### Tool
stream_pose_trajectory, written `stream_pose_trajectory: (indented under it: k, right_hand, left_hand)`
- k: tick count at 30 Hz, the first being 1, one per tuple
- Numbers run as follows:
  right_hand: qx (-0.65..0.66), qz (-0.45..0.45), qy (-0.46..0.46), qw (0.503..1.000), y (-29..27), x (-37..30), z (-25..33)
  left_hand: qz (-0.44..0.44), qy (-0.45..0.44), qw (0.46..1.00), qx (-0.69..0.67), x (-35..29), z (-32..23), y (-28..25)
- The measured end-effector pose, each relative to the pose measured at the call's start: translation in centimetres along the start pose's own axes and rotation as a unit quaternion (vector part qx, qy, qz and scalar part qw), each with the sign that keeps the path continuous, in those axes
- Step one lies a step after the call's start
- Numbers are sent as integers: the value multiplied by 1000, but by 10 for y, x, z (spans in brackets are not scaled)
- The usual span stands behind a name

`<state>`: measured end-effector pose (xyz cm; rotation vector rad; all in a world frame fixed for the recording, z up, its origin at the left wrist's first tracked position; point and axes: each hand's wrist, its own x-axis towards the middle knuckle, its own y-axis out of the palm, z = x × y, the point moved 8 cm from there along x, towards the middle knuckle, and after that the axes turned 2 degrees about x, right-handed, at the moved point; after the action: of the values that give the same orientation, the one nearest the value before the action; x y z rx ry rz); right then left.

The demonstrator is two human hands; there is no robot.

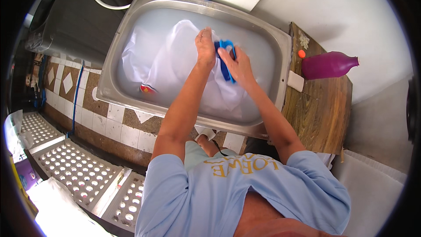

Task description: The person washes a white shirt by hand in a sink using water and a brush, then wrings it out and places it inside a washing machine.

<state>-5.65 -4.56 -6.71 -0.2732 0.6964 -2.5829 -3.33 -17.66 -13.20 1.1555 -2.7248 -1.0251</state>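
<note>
White cloth and blue brush in two hands over a steel sink
The steel sink (112, 61) holds cloudy water; a wooden desk (320, 114) adjoins its right side. Inside the sink a white cloth (171, 57) lies partly underwater, bunched up near the middle. Well to the sink's right, on the desk, is a purple bottle (328, 65). Over the sink, the left hand (205, 49) is against the raised cloth; whether its grip pinches the fabric, I cannot tell. Right of it, the right hand (239, 65) has its grip closed around a blue brush (229, 45). Just beside the sink's right rim sits a pale block (295, 82), then a small orange cap (301, 54).
</note>
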Motion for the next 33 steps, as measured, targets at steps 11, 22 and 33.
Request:
stream_pose_trajectory:
  k: [11,22,33]
  right_hand:
    - [-7,-14,6,1000,-6,9,0]
    - [3,-39,1,999,-18,51,4]
    - [34,-42,15,998,-20,78,4]
  left_hand:
    - [-15,1,1000,12,-14,1,14]
    - [23,6,999,49,-17,9,26]
    - [24,27,997,73,-21,9,34]
